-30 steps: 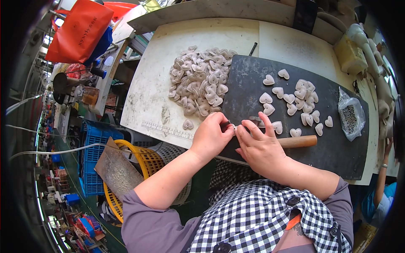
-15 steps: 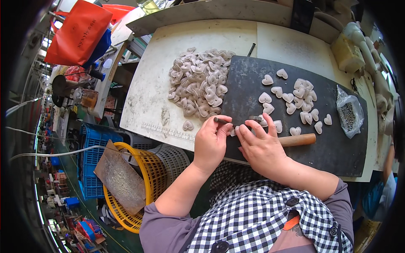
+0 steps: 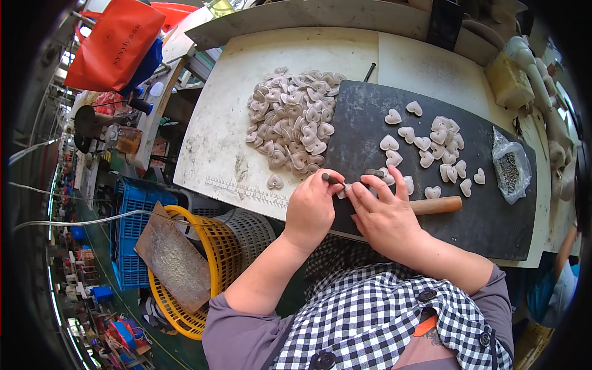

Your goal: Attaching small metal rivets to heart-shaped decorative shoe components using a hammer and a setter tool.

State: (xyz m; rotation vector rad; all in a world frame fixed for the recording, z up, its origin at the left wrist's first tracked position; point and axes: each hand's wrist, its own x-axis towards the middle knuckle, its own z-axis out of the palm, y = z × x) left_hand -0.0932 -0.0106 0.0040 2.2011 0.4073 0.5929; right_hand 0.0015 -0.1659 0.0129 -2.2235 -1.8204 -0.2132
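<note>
My left hand pinches a short dark metal rod, tilted with its lower end close to a small pale heart-shaped piece. The fingertips of my right hand press on that piece from the other side. Under the right hand lies a hammer, its wooden handle sticking out to the right and its dark head showing beyond the fingers. My palm hides the middle of the hammer. Several more hearts are scattered over the black mat.
A big heap of hearts covers the left of the white table. On the mat's right lies a clear bag of small metal bits. A dark bolt-like rod lies behind the mat. Yellow and blue baskets stand at lower left.
My left hand has tipped the metal rod so that its lower end points down toward the heart-shaped piece. Its fingers are more curled. The right hand and the hammer have stayed nearly still.
</note>
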